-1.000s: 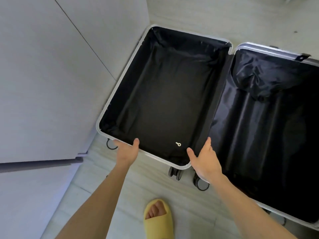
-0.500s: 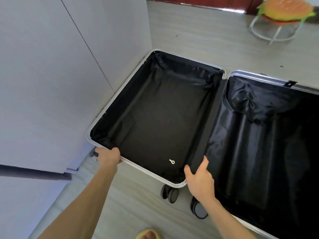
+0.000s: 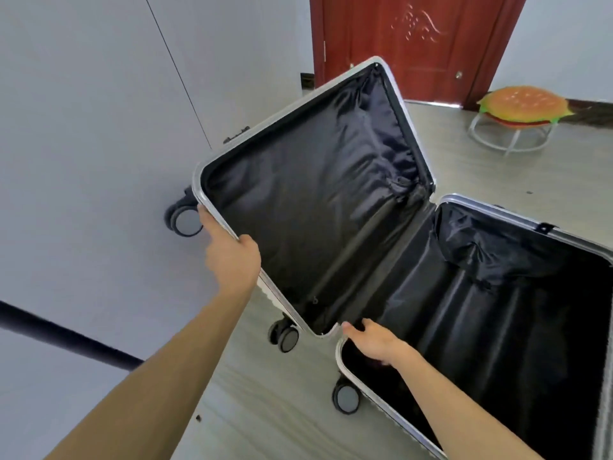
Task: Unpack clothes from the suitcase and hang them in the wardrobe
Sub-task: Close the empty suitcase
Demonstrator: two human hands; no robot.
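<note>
gripping the near rim of the suitcase's left half [image 3: 315, 194], the left hand [image 3: 232, 257] has its thumb over the silver edge while its fingers pass behind the shell, out of sight. half a second ago that half lay flat on the floor [image 3: 464, 161]; now it stands tilted up on its hinge, its far corner high against the red door [image 3: 414, 44], and its corner wheel [image 3: 185, 224] hangs in the air before the white wardrobe [image 3: 99, 127]. the right hand [image 3: 378, 343] has slid from the hinge spine to the near corner where the halves meet, fingers loosely stretched and their tips touching the black lining; it holds nothing that i can see. the suitcase [image 3: 491, 207] lies open on the floor just beside the wardrobe, its right half flat. a burger-shaped stool [image 3: 524, 104] sits near the door. the right half runs off the right and bottom edges of the view, and the small pale ring seen earlier on the lining is now hard to make out.
</note>
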